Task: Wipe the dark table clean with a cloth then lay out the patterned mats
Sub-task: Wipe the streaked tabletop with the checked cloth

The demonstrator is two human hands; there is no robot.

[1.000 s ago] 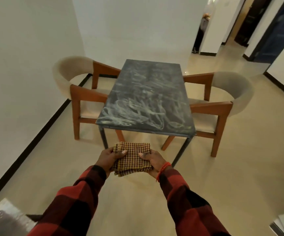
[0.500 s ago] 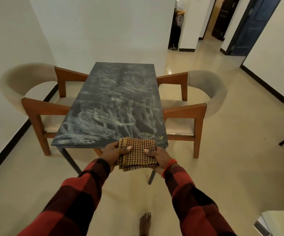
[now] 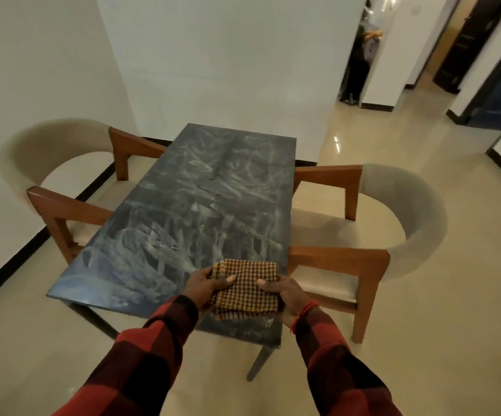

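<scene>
A dark rectangular table [image 3: 189,205] stands ahead, its top covered in pale chalky smears. I hold a folded stack of yellow-and-maroon patterned mats [image 3: 244,288] over the table's near right corner. My left hand [image 3: 205,285] grips the stack's left edge with the thumb on top. My right hand [image 3: 285,294] grips its right edge the same way, a red thread on the wrist. Whether the stack touches the tabletop is unclear. No separate wiping cloth shows.
Two wooden armchairs with beige curved backs flank the table, one chair [image 3: 63,181] on the left, the other chair [image 3: 393,223] on the right. White walls stand left and behind. A person [image 3: 360,55] stands in the hallway at the far right.
I have walked up to the table. My hands, still holding the folded mats, went from in front of the near edge to above the near right corner.
</scene>
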